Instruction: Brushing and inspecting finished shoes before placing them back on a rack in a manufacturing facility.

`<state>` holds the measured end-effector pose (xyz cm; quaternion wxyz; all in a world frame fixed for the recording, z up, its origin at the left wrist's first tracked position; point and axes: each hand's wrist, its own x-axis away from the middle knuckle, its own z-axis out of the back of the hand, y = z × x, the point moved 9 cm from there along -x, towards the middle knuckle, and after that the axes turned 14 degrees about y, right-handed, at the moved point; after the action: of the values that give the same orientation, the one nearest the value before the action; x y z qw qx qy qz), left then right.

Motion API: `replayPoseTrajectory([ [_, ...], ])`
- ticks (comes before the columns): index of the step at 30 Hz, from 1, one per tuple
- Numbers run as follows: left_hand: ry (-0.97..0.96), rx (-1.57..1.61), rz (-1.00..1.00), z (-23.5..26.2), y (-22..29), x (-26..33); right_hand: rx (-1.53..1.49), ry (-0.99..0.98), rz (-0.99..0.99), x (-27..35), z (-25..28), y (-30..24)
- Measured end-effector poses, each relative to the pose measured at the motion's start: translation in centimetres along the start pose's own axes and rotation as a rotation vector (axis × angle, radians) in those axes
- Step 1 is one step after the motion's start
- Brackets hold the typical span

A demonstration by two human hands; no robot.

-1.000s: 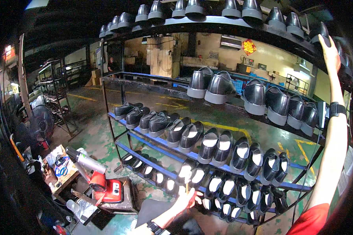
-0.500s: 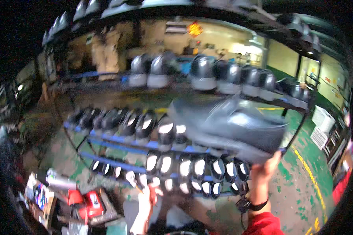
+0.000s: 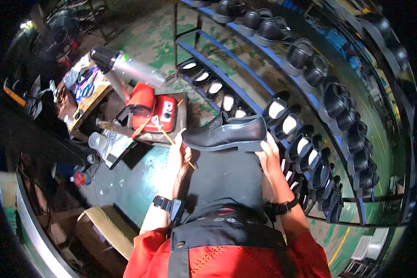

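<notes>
I hold the black shoe (image 3: pixel 231 133) level before the rack (image 3: pixel 238 64): right hand (image 3: pixel 268 156) gripping its heel, left hand (image 3: pixel 177 156) at the toe, fingers closed round a white-tipped stick (image 3: pixel 167 136).

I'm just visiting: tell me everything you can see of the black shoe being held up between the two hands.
The shoe is a low black slip-on, its shiny upper looking like smooth leather; no laces show. A dark sole runs beneath, with a blocky grey heel. It is held sole down, side-on, toe to the left. The left hand is at the toe; the right hand holds the heel end. Its far side is hidden.
</notes>
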<state>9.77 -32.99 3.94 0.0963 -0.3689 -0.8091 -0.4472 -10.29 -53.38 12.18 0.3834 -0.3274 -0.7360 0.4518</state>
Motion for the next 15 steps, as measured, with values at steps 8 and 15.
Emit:
replayPoseTrajectory([
  [8,0.14,0.123,-0.075,2.8,3.0,-3.8,-0.121,-0.236,-0.049,-7.8,-9.7,2.3],
  [15,0.25,0.24,-0.051,4.1,3.1,-7.0,-0.019,-0.306,-0.001,-14.2,-15.9,1.4],
])
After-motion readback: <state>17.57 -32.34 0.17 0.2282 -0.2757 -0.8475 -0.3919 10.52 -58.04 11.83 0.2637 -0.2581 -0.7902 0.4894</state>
